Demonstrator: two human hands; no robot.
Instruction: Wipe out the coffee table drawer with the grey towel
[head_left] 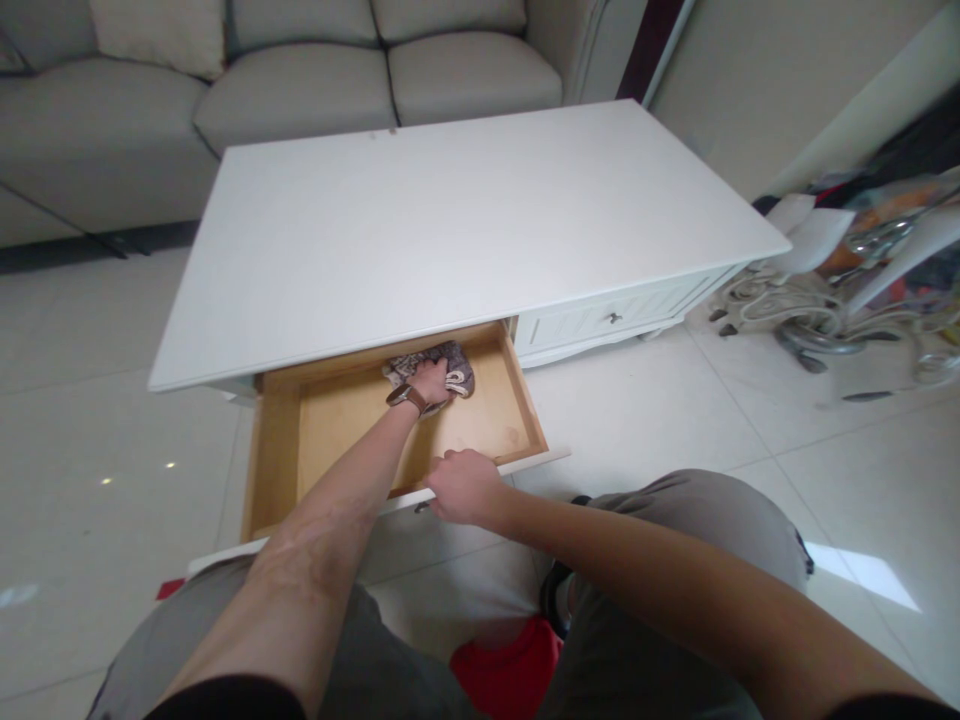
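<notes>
A wooden drawer (337, 420) is pulled out from the front of the white coffee table (465, 220). Inside it, toward the back right, my left hand (430, 382) grips a bunched grey-brown patterned cloth (459, 365) against the drawer bottom. A watch with a brown strap (409, 397) is on that wrist. My right hand (465, 487) is closed over the top edge of the drawer front, just above its small metal knob (422, 507).
A second drawer (613, 318) is shut at the right. Behind the table stands a grey sofa (300, 95). Cables (787, 300) and a metal stand base lie on the tiled floor at right. Something red (510, 660) shows below, between my legs.
</notes>
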